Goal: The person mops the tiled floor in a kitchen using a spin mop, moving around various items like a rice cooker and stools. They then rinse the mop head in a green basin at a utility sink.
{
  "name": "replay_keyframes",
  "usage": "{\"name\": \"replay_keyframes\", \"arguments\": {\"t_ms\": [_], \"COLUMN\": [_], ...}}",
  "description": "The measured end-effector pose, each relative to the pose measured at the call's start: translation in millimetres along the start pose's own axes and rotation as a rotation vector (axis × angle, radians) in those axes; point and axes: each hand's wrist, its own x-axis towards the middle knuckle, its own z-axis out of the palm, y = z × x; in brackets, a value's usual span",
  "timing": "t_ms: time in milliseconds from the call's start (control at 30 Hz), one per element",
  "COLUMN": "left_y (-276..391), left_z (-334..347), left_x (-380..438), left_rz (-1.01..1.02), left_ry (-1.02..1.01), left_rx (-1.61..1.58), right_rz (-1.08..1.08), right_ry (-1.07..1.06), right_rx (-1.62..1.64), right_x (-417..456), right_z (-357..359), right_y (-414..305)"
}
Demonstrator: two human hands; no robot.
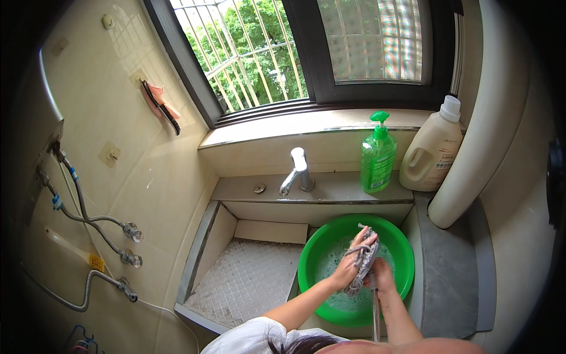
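A grey string mop head (366, 261) on a metal pole (376, 314) is held above a green plastic basin (311, 248) of soapy water (331, 254). My left hand (351, 263) presses on the mop strings from the left, some strands looped over its fingers. At the right, my right hand (381, 274) grips the mop's grey connector (371, 281), just behind the head; part of that hand is hidden by the mop. The basin stands in the right part of a tiled sink.
Behind the basin are a chrome faucet (299, 170), a green pump bottle (378, 159) and a beige detergent bottle (433, 150). A thick white pipe (482, 124) rises at the right. Metal hoses (84, 217) and valves (131, 231) line the left wall, where a brush (73, 248) hangs.
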Motion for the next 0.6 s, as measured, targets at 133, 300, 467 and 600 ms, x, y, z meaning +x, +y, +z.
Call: {"name": "replay_keyframes", "arguments": {"t_ms": [133,300,467,600], "left_y": [-32,-95,-85,-28], "left_z": [-19,-12,-4,-11], "left_x": [22,-7,-34,-26], "left_rz": [0.148,-0.515,-0.674,-0.723], "left_ry": [-0.075,-0.124,-0.182,-0.083], "left_rx": [0.059,0.064,-0.335,-0.661], "right_rz": [0.072,0.064,0.002,-0.022], "right_ry": [0.054,0.046,0.078,0.146], "right_rx": [-0.087,-0.116,-0.137,-0.202], "right_x": [-5,-4,2,3], "right_z": [18,15,5,0], "right_y": [0,10,5,2]}}
